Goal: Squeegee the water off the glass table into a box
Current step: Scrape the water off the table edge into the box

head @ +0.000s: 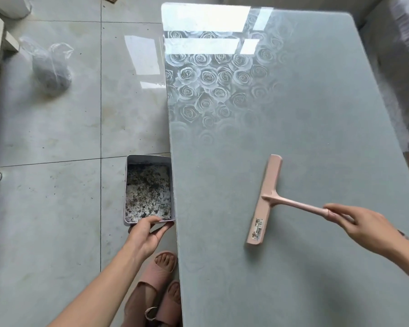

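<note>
Our squeegee (269, 199) lies with its blade on the worktop (316, 114), toward the near right and well apart from the left edge. Our right grip (361, 223) is closed around the handle end. Our left grip (144, 234) pinches the near rim of the box (149, 159), just beside that edge. If the box drifts away or tilts, water could fall on the floor (57, 138). An uneven blade could leave streaks.

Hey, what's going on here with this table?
A person is clearing a glass table. Their right hand grips the handle of a pink squeegee, whose blade lies on the glass well short of the left edge. Their left hand holds a box beside that edge; it already contains speckled residue.
</note>
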Action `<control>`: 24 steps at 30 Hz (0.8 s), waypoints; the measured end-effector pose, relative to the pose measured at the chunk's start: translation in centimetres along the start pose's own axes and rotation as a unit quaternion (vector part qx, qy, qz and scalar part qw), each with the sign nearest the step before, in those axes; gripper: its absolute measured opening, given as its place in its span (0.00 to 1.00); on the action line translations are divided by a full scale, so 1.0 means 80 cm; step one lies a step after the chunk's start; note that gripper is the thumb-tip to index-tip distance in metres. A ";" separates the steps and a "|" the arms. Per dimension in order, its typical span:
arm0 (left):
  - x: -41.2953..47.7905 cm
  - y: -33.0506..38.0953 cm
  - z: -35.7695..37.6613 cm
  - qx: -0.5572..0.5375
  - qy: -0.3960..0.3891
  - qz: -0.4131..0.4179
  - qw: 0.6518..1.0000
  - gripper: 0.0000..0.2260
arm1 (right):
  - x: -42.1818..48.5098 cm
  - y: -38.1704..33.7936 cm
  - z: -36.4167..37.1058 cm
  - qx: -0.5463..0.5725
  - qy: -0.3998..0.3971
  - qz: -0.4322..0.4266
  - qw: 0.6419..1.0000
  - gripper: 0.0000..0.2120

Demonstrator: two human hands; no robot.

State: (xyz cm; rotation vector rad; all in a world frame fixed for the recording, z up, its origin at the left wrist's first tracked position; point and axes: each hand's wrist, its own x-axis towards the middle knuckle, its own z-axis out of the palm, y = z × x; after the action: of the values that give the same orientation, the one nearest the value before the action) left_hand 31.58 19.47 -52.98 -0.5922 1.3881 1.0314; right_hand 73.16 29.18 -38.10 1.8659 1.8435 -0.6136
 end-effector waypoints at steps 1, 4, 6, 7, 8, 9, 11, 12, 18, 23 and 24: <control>0.003 0.000 -0.001 0.002 0.000 0.005 1.000 0.10 | 0.007 -0.008 0.007 0.010 0.001 -0.007 1.000 0.16; 0.006 -0.002 -0.001 0.018 -0.004 0.017 1.000 0.10 | 0.030 -0.056 0.026 0.072 0.026 -0.068 0.995 0.14; 0.007 -0.002 -0.002 0.021 -0.006 0.014 1.000 0.09 | 0.043 -0.102 0.037 0.086 0.028 -0.126 0.988 0.14; 0.010 -0.003 -0.002 0.026 -0.005 0.019 0.999 0.09 | 0.051 -0.126 0.042 0.082 0.037 -0.151 0.984 0.13; 0.012 -0.002 -0.001 0.025 -0.004 0.023 0.999 0.09 | 0.057 -0.147 0.044 0.071 0.049 -0.173 0.981 0.14; 0.013 -0.001 -0.001 0.029 -0.003 0.026 0.999 0.10 | 0.061 -0.166 0.046 0.060 0.064 -0.187 0.978 0.14; 0.014 -0.001 -0.001 0.036 -0.002 0.032 0.999 0.10 | 0.061 -0.189 0.041 0.028 0.102 -0.206 0.973 0.14; 0.013 -0.002 -0.002 0.034 -0.002 0.034 0.999 0.10 | 0.058 -0.189 0.033 0.020 0.120 -0.214 0.969 0.14; 0.013 0.002 -0.002 0.033 -0.012 0.016 0.999 0.08 | 0.042 -0.081 -0.020 0.022 0.146 -0.074 0.986 0.18; 0.011 0.007 0.005 0.026 -0.016 0.010 0.999 0.09 | 0.050 -0.055 -0.005 -0.053 0.168 0.008 0.984 0.23; 0.009 0.007 0.007 0.025 -0.018 0.009 0.999 0.09 | 0.055 -0.064 0.003 -0.071 0.179 -0.004 0.981 0.22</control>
State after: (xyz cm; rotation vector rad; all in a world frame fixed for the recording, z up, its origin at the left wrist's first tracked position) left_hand 31.31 20.37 -53.50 -0.5239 1.3853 1.0145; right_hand 68.07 32.64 -40.92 1.9695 2.0542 -0.1446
